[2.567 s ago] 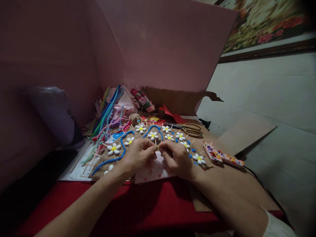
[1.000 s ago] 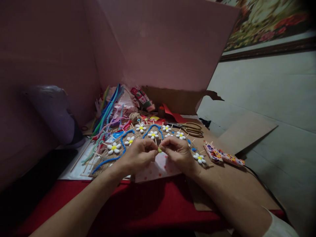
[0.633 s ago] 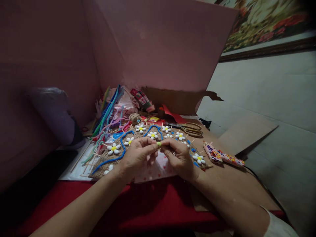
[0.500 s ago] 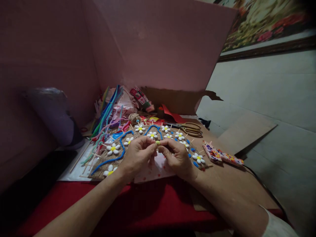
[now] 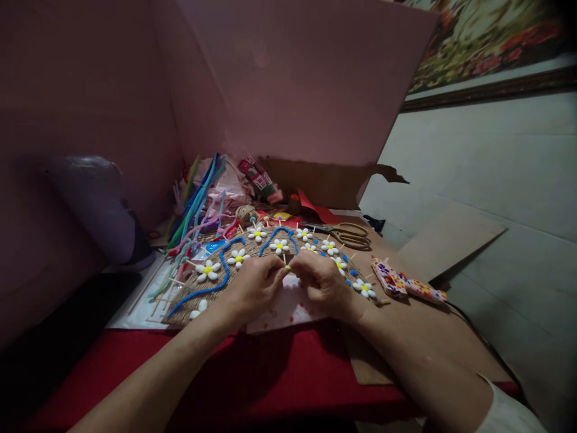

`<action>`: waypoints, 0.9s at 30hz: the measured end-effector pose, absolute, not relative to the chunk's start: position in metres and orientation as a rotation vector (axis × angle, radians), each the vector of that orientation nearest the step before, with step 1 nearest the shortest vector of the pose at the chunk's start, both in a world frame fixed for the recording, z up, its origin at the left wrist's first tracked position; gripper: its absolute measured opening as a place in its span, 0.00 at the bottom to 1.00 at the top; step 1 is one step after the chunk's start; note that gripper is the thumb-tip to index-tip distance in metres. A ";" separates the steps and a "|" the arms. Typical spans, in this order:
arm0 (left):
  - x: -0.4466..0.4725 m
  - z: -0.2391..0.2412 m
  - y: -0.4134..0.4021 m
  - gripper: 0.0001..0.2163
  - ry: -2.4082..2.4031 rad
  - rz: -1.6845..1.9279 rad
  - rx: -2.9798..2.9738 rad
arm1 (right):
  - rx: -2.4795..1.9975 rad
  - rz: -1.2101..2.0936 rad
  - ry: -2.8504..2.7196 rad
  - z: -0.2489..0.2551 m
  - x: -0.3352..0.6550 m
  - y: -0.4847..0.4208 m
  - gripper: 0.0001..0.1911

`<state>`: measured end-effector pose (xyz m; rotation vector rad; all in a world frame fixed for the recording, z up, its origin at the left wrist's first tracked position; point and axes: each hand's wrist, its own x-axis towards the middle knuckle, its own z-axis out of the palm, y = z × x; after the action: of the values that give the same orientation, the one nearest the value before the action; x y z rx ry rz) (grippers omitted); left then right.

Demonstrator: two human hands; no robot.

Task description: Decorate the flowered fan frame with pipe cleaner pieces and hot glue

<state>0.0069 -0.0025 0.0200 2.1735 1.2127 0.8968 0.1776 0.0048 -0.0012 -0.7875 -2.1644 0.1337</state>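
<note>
Flower work on the twine mat point(image 5: 187, 296), well along by the look of it.
From the left: loose pipe cleaners point(image 5: 197, 201) heaped at the back of the counter point(image 5: 270, 376); white flowers point(image 5: 208, 270) with yellow centres already set across the mat, blue cord point(image 5: 224, 267) already looped among them, some bare twine left at the near left edge; left hand point(image 5: 255, 288) and right hand point(image 5: 322, 282) both closed in a fingertip pinch on one small yellow bit point(image 5: 287, 266), not yet seated, just above the mat and a white dotted sheet point(image 5: 288, 308); gold scissors point(image 5: 350, 236) lying untouched beyond; patterned strips point(image 5: 406, 285) far right.
</note>
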 end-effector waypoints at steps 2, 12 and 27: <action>0.006 0.023 -0.003 0.12 1.220 0.830 2.155 | -0.791 0.145 -2.192 0.000 0.177 0.004 0.06; 0.001 0.025 -0.003 0.08 1.145 0.841 2.269 | -0.760 0.337 -2.180 0.005 0.177 -0.001 0.05; 0.009 0.014 -0.005 0.08 1.182 1.001 2.400 | -0.834 0.158 -2.176 -0.001 0.172 -0.006 0.06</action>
<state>0.0086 -0.0046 0.0143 2.4002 1.1824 1.0006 0.1716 -0.0059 -0.0011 -0.8340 -2.1763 0.1583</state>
